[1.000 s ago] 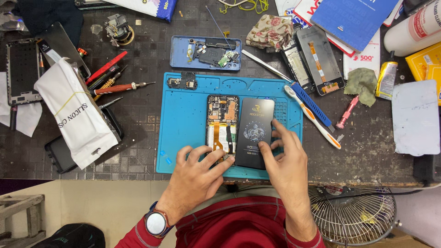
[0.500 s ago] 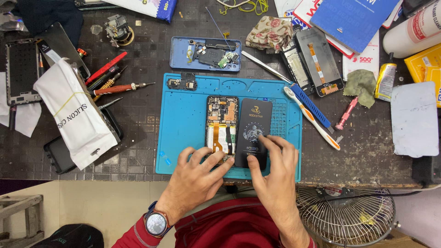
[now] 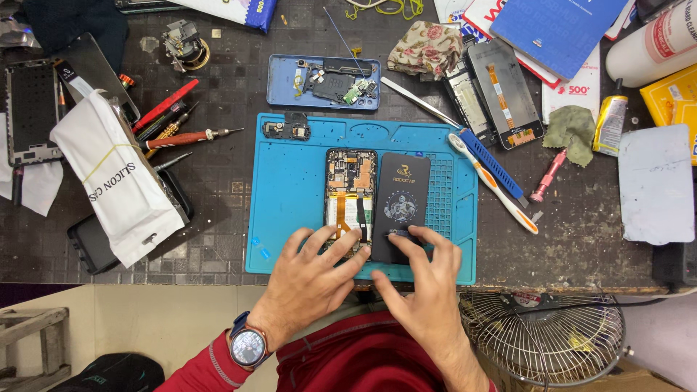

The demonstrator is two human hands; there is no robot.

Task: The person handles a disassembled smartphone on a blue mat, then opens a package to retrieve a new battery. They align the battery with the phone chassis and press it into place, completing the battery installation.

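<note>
An opened phone [image 3: 351, 190] with its circuit board exposed lies on a blue work mat [image 3: 290, 189]. Beside it on the right lies a black rectangular panel [image 3: 401, 196] with a round printed design. My left hand [image 3: 314, 279] rests flat on the lower end of the opened phone, fingers spread. My right hand [image 3: 421, 279] presses its fingertips on the lower end of the black panel, where a small dark part sits under the fingers. Neither hand lifts anything.
A toothbrush [image 3: 494, 185] and blue tool lie at the mat's right edge. A blue phone back [image 3: 323, 81], tweezers [image 3: 421, 101], screwdrivers [image 3: 181, 134], a white bag [image 3: 120, 181], phone screens [image 3: 504, 91] and a bottle [image 3: 650, 43] crowd the tiled bench. A fan [image 3: 544, 337] stands below.
My right hand has slid left and down along the black panel, from its right edge to its lower end. My left hand stays on the opened phone, fingers slightly more spread.
</note>
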